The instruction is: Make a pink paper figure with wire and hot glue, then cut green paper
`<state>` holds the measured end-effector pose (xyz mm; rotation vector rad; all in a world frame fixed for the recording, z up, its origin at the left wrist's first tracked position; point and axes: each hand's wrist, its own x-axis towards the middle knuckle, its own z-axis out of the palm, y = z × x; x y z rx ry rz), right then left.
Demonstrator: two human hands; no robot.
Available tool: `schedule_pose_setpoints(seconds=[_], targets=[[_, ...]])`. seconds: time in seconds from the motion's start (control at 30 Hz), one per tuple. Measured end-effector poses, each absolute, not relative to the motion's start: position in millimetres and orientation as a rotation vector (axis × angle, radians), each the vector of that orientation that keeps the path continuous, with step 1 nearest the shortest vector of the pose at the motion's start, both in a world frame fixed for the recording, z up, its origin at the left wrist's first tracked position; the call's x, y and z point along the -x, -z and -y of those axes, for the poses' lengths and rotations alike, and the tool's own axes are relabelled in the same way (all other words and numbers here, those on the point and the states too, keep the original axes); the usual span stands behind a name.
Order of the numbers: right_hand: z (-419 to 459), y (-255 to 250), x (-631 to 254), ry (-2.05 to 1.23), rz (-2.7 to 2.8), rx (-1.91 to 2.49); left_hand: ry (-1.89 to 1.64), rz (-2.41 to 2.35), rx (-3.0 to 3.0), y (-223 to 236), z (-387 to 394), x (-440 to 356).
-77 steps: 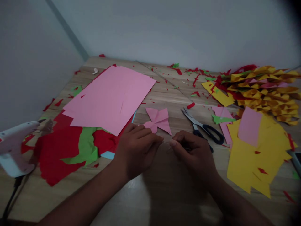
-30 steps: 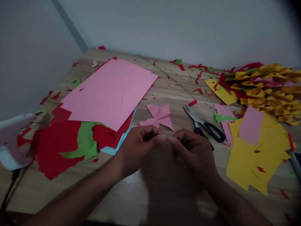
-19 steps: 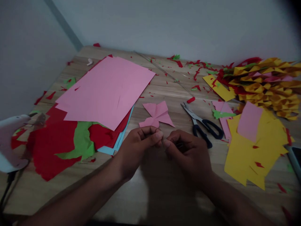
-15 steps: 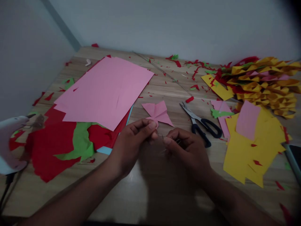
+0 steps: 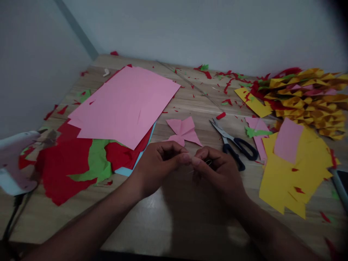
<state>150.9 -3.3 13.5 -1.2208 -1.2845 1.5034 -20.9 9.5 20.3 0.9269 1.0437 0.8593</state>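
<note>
My left hand (image 5: 160,165) is closed in a pinch, thumb against forefinger. Its fingertips meet those of my right hand (image 5: 217,172), which is also pinched. Between them they grip a thin strand (image 5: 191,172), like thread or fine wire; a small loop of it shows by the right fingers. Just beyond the hands lies a folded pink paper piece (image 5: 186,130) with pointed corners, and a rounded pink piece (image 5: 176,140) partly behind the left hand. Scissors (image 5: 231,139) with dark handles lie half open beyond the right hand.
Pink sheets (image 5: 127,105) cover red paper (image 5: 67,170) and a green scrap (image 5: 99,161) at left. A glue gun (image 5: 19,159) stands at the left edge. Yellow paper (image 5: 288,181) lies at right, below a folded yellow paper craft (image 5: 307,98). A long thin rod (image 5: 190,85) lies at the back.
My two hands have come together at the fingertips, closing the gap where the strand showed. The left hand has shifted slightly right, uncovering more of the rounded pink piece.
</note>
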Motion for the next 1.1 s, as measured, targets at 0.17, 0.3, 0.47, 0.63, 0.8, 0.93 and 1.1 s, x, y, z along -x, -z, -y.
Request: schedule_pose_setpoints(seconds=[0.17, 0.3, 0.47, 0.63, 0.8, 0.93, 1.1], targets=[[5.3, -12.2, -148.2, -1.481, 1.297, 1.238, -0.953, -1.068, -0.857, -17.6, -2.1, 14.7], [5.0, -11.2, -147.3, -1.454, 1.292, 1.229, -0.987, -1.086, -0.768, -12.5, 3.4, 11.1], [2.0, -9.5, -147.7, -1.529, 1.25, 1.127, -1.026, -1.068, -0.681, -8.3, 3.8, 9.3], [0.6, -5.1, -151.0, -1.64, 1.088, 1.053, -1.036, -0.982, -0.582, -6.5, 2.8, 9.4], [-1.2, -1.6, -155.0, -1.652, 1.021, 1.084, -1.044, -1.017, -0.633, -6.8, -1.2, 12.4], [-2.4, -2.6, -155.6, -1.592, 1.027, 1.123, -1.104, -1.138, -1.036, -8.3, -2.6, 16.4], [-1.4, -4.3, -157.6, -1.551, 1.082, 1.166, -1.214, -1.122, -1.881, -7.1, -4.5, 24.8]])
